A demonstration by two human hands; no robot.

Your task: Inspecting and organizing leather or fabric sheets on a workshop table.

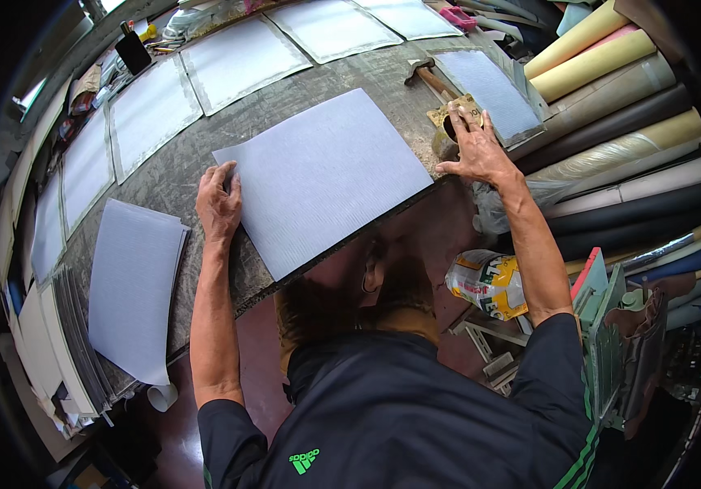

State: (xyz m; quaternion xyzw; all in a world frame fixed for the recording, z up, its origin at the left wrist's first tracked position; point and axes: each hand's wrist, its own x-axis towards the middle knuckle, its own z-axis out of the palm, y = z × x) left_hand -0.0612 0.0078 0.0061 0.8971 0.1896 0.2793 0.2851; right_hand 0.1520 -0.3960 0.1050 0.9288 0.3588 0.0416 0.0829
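A pale grey-blue textured sheet [326,175] lies across the front edge of the worktable. My left hand [220,202] is at its left edge, fingers curled and closed on the border just below the far left corner. Past the sheet's right side, my right hand [479,148] reaches over a small round container [443,147] with a dark opening. Its fingers are stretched and spread over a yellowish printed piece [466,106] beside the container, with the thumb apart. A hammer [430,77] with a wooden handle lies just beyond.
Several pale sheets [244,61] line the worktable's [309,90] far side. Stacked grey-blue sheets [134,285] overhang its left front; another sheet [493,94] lies right. Rolled materials [611,155] crowd the right side. A printed bag [489,281] sits below the table edge.
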